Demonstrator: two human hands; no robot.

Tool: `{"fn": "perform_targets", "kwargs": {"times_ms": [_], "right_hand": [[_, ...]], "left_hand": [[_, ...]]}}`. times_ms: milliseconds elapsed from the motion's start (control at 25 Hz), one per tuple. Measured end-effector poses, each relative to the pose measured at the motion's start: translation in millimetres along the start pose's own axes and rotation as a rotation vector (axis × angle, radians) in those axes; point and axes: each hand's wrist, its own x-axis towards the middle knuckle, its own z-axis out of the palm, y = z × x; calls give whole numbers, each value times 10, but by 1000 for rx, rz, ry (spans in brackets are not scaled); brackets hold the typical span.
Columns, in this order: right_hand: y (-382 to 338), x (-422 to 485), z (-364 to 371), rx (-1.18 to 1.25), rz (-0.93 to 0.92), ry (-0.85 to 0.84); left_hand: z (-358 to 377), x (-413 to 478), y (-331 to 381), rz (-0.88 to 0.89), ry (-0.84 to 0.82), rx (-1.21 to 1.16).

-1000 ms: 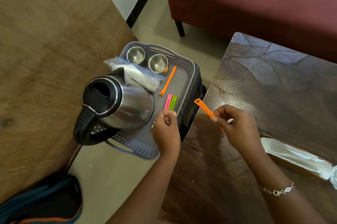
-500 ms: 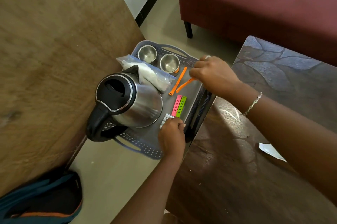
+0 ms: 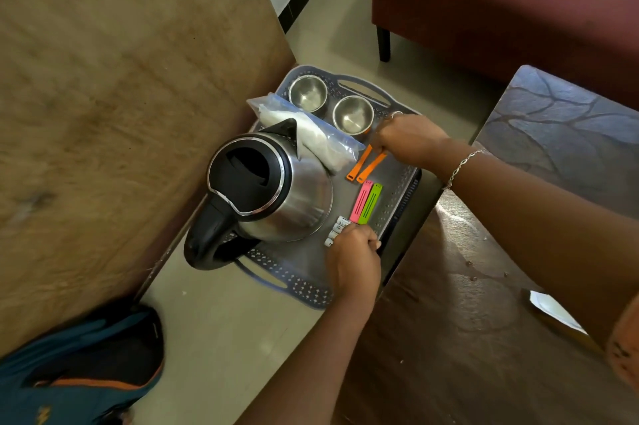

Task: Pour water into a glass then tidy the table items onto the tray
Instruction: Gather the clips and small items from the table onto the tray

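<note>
A grey tray (image 3: 397, 194) carries a steel kettle (image 3: 273, 192) with a black lid, two steel cups (image 3: 307, 92) (image 3: 352, 113), a clear bag of white powder (image 3: 311, 137), a pink clip (image 3: 361, 199) and a green clip (image 3: 370, 203). Two orange clips lie side by side; my right hand (image 3: 409, 137) pinches the upper end of the right one (image 3: 371, 166), next to the other (image 3: 359, 163). My left hand (image 3: 352, 255) rests with curled fingers on small white sachets (image 3: 337, 229) at the tray's near end.
The tray sits low between a large brown table (image 3: 121, 113) on the left and a dark glossy table (image 3: 484, 320) on the right. A red sofa (image 3: 501, 2) stands behind. A blue bag (image 3: 79, 365) lies on the floor. White paper (image 3: 553, 310) lies on the dark table.
My right hand carried the orange clip from over the dark table to the tray and lowered it beside the other orange clip. My left hand stayed at the sachets.
</note>
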Motion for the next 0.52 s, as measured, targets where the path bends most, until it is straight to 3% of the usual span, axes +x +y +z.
{"fn": "perform_targets", "kwargs": {"times_ms": [400, 520], "right_hand": [[-157, 155, 127, 47, 53, -39], [-146, 113, 88, 333, 344, 97]], "left_hand": [[-11, -8, 10, 19, -3, 24], [-11, -8, 4, 13, -11, 37]]}}
